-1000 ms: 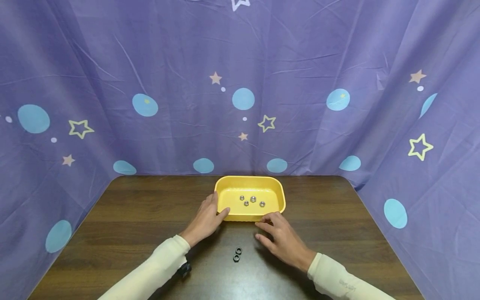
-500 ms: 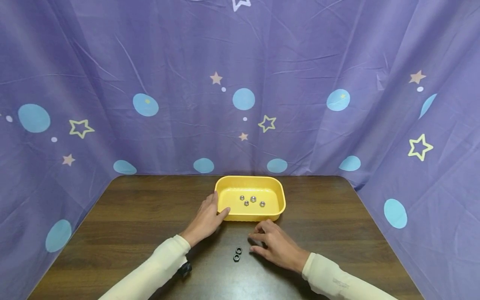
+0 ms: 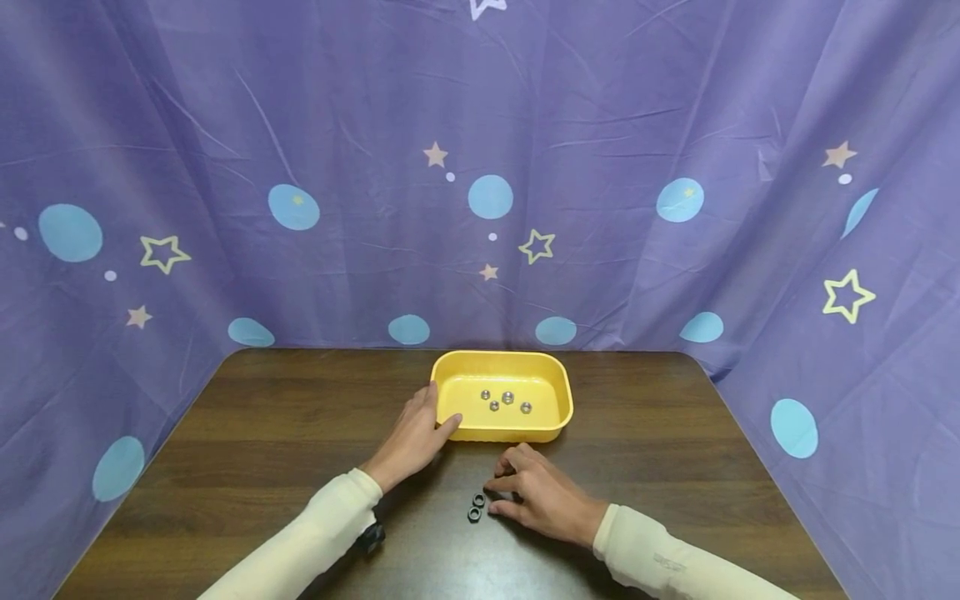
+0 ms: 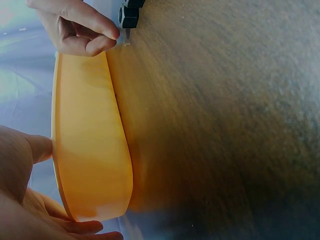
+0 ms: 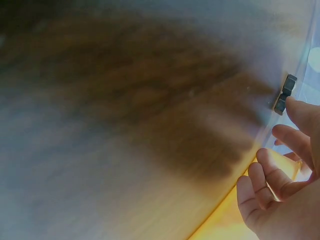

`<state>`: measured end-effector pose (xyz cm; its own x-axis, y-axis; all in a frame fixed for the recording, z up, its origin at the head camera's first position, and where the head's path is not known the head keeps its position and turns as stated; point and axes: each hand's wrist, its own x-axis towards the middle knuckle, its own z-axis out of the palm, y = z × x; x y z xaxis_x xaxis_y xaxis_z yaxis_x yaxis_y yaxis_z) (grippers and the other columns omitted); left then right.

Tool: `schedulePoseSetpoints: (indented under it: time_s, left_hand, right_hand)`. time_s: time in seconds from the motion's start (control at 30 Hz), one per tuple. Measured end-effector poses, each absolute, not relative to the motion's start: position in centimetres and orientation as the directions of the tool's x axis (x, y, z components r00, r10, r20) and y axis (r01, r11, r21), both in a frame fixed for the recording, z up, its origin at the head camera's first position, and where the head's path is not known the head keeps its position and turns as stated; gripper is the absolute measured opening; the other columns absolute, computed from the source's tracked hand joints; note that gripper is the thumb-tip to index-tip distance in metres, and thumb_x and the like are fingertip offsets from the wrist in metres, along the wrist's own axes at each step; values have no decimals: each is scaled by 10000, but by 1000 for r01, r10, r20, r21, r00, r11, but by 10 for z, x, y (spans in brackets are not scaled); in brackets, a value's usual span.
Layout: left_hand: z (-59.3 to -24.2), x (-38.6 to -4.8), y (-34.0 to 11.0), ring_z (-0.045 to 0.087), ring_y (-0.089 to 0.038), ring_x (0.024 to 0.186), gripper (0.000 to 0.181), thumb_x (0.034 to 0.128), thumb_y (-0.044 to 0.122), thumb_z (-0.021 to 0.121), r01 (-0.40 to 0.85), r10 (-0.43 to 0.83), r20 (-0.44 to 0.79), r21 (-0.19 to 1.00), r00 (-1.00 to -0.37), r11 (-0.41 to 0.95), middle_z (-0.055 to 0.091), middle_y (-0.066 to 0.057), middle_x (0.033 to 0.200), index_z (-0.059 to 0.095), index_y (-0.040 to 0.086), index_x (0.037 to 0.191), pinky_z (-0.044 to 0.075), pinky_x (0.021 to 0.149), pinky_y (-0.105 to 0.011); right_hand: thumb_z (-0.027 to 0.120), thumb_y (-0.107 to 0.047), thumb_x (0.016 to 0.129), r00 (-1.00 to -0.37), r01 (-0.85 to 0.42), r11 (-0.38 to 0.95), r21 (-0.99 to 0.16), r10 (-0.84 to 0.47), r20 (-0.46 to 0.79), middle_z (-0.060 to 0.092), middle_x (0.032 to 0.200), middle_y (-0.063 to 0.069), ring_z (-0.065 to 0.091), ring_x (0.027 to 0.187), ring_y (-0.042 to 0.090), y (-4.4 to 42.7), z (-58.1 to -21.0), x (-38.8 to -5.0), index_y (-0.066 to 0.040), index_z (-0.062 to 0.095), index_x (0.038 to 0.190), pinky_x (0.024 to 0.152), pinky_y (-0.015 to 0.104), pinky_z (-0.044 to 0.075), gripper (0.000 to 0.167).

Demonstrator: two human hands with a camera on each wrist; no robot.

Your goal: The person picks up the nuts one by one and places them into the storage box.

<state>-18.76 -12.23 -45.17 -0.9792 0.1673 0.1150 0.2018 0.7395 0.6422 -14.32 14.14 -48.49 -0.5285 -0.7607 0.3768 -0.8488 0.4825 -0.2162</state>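
Observation:
A yellow tray (image 3: 501, 435) stands at the far middle of the table, holding several silver hex nuts (image 3: 507, 397). At its front left corner my left hand (image 3: 414, 437) grips it, thumb at the front rim and fingers along the left side. In the left wrist view the tray's outer wall (image 4: 92, 140) lies between that thumb and the fingers. Two black nuts (image 3: 474, 515) lie touching each other on the wood, in front of the tray. Just right of them hovers my right hand (image 3: 543, 496), thumb and index finger parted, with nothing visible between them.
The dark wooden table (image 3: 300, 417) spreads out around the tray. A purple curtain (image 3: 360, 250) with stars and dots hangs behind it and along both sides. A black item (image 3: 372, 537) shows under the left cuff.
My right hand has moved left and toward me, from the tray's front edge to beside the black nuts. The left hand stays on the tray.

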Motion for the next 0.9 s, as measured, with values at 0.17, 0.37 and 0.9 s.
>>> schedulePoseSetpoints:
  time_s: [0.17, 0.37, 0.9]
  left_hand:
    - [-452, -188, -122, 403, -512, 1545, 867, 1098, 290, 695, 210, 171, 123, 640, -978, 739, 360, -365, 1687, 221, -154, 1672, 333, 1275, -615]
    - [-452, -188, -123, 428, -506, 1527, 850, 1098, 279, 693, 221, 176, 133, 633, -975, 742, 393, -362, 1666, 235, -150, 1672, 349, 1265, -615]
    - [-449, -187, -122, 388, -487, 1558, 868, 1111, 317, 672, 186, 166, 91, 638, -982, 747, 350, -330, 1706, 200, -121, 1694, 353, 1259, -621]
  right_hand:
    - [889, -345, 962, -520, -854, 476, -212, -773, 363, 679, 1130, -40, 572, 1012, 115, 137, -486, -144, -146, 865, 1210, 868, 243, 499, 318]
    - [869, -349, 981, -528, -849, 487, -204, -783, 330, 668, 1146, -46, 560, 1026, 115, 132, -486, -144, -145, 857, 1233, 883, 249, 497, 324]
    - [909, -322, 940, -494, -869, 459, -182, -791, 361, 673, 1153, -14, 577, 1040, 150, 125, -487, -147, -164, 878, 1072, 910, 284, 513, 208]
